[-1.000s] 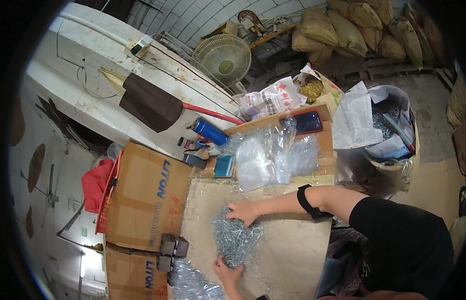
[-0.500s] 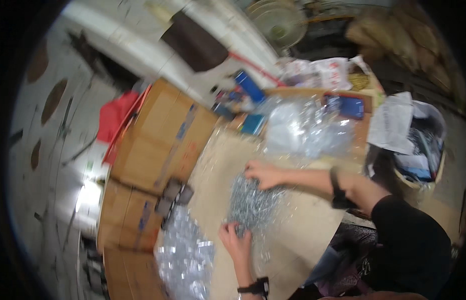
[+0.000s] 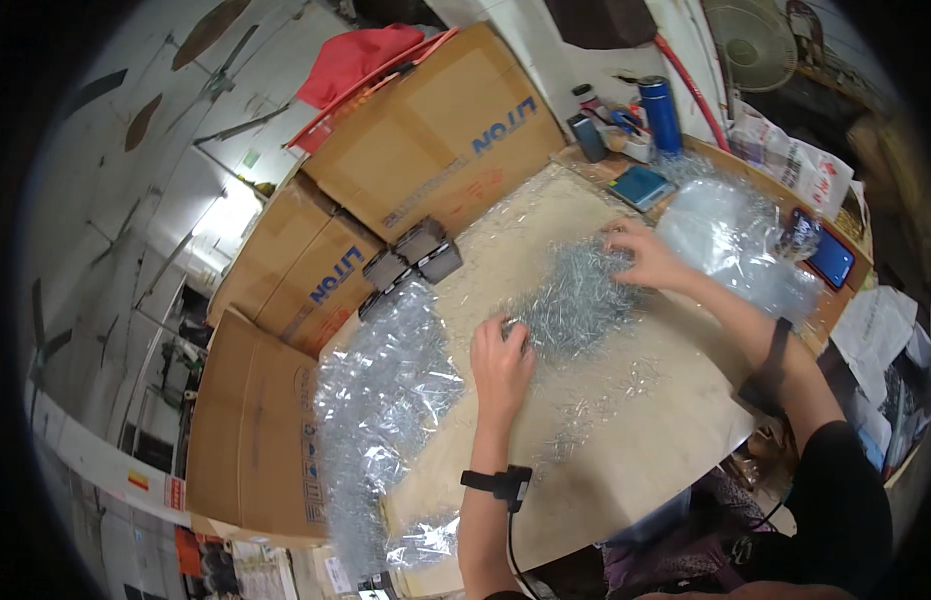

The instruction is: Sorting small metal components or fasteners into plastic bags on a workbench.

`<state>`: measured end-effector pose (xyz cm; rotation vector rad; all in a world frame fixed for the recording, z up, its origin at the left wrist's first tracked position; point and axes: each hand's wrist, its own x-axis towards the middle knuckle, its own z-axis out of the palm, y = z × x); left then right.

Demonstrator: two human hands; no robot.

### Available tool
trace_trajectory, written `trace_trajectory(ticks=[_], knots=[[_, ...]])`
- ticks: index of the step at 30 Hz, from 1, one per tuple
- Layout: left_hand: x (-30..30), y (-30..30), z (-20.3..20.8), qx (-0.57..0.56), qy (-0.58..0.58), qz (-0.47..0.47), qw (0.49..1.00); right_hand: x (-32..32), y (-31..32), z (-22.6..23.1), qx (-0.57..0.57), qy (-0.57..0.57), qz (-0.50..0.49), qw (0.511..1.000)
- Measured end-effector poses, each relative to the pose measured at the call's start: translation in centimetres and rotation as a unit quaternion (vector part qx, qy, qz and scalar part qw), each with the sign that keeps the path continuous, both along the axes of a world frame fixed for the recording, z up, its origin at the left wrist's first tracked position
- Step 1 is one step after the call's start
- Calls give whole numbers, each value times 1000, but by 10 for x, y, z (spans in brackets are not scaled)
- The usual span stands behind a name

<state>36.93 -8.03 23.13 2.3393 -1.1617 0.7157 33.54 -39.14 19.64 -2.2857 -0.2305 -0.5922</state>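
A loose heap of thin, silvery metal pins (image 3: pixel 575 300) lies on the tan board (image 3: pixel 625 470), between my two hands. My left hand (image 3: pixel 502 362) is at the near left end of the heap, its fingers curled in around the pins there. At the far right end, my right hand (image 3: pixel 647 256) bends its fingers and thumb round more of the pins. The fingertips of both hands are partly buried in the heap. Stray pins (image 3: pixel 605 400) are scattered nearer to me on the board.
Clear plastic pieces (image 3: pixel 385 370) cover the board's left side, beside dark small boxes (image 3: pixel 415 255). Cardboard boxes (image 3: pixel 435 130) wall the left and back. Plastic bags (image 3: pixel 725 235), a blue bottle (image 3: pixel 660 115), a teal box (image 3: pixel 640 187) and a phone (image 3: pixel 830 258) sit at the back right.
My view has turned, so the board now sits differently in the picture. Both hands stay at the heap, which looks more bunched up between them. More stray pins show in front of it.
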Motion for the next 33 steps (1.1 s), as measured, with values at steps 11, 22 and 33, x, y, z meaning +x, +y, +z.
trace_trajectory(ticks=[11, 22, 33], knots=[[4, 0, -14, 45, -69, 35, 996, -3, 0, 7, -3, -43, 9, 999], [18, 8, 24, -69, -17, -3, 997, -7, -7, 51, -27, -92, -29, 995], [33, 2, 18, -92, -70, -6, 993, 11, 8, 54, -72, -330, -147, 930]])
